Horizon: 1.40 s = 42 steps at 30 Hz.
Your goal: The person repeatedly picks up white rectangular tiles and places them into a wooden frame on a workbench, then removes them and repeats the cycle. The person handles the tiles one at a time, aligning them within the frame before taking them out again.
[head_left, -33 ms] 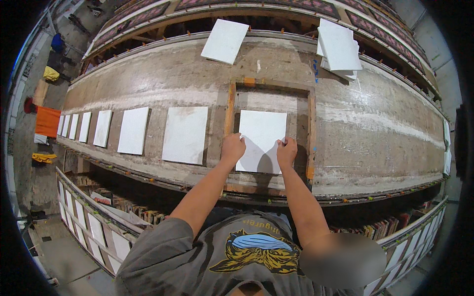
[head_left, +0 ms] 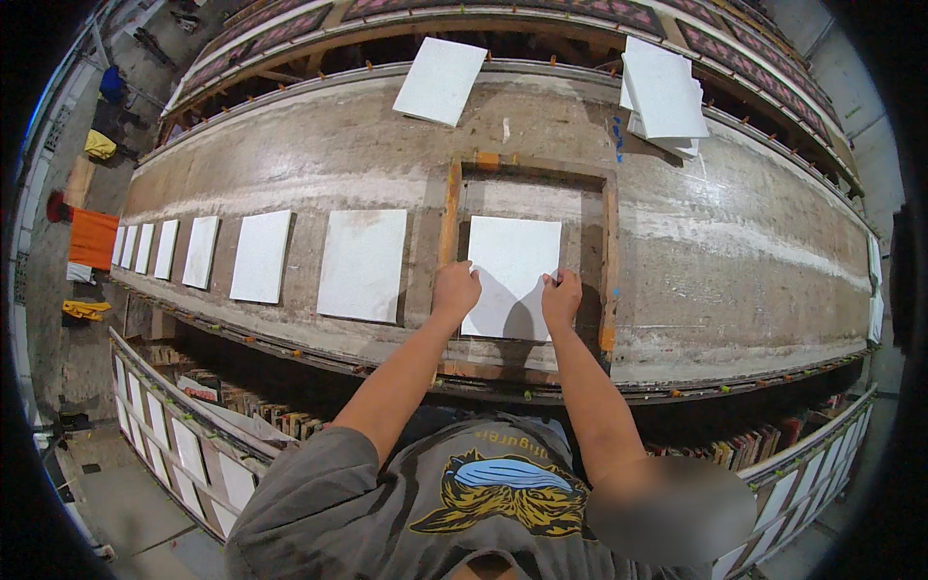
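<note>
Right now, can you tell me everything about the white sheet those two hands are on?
The white sheet is plain, flat and rectangular, maybe paper or thin board. It lies inside a wooden frame on the long worn table, with bare table showing above it. The left hand presses on its lower left edge and the right hand on its lower right edge. Their shadows fall across its lower part.

A flat white rectangular sheet lies face-up inside a rectangular wooden frame on the long worn workbench, its near edge pressed under both hands, slightly skewed toward the frame's right rail.
</note>
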### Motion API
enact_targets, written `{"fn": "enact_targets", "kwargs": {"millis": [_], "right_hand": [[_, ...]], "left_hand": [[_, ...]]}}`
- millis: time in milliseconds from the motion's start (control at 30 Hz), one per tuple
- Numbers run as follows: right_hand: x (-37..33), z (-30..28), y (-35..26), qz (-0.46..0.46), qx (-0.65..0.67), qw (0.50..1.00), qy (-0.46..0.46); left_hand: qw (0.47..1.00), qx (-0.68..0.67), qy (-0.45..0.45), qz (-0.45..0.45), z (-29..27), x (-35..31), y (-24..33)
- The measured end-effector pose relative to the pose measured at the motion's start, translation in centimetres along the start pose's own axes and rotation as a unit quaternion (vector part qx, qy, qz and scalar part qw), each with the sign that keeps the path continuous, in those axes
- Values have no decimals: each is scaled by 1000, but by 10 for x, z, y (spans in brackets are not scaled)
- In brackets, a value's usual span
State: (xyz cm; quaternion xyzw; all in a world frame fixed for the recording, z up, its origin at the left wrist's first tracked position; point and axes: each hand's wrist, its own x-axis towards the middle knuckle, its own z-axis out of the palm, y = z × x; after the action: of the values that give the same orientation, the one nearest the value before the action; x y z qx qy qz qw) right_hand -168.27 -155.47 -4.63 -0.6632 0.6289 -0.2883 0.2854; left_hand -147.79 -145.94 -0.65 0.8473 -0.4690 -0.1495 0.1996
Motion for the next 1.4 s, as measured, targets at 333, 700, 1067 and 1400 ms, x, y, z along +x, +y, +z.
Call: {"fn": "enact_targets", "kwargs": {"millis": [333, 700, 1067, 1400], "right_hand": [[-5, -20, -27, -44, -116, 991, -54], [36, 21, -34, -214, -254, 937, -108], [79, 37, -38, -242, -212, 938, -130], [79, 37, -39, -257, -224, 937, -70]], "left_hand": [[992, 107, -51, 52, -3, -23, 17], [985, 72, -34, 153, 40, 8, 32], [981, 112, -116, 108, 29, 9, 40], [982, 116, -93, 118, 30, 15, 42]]}}
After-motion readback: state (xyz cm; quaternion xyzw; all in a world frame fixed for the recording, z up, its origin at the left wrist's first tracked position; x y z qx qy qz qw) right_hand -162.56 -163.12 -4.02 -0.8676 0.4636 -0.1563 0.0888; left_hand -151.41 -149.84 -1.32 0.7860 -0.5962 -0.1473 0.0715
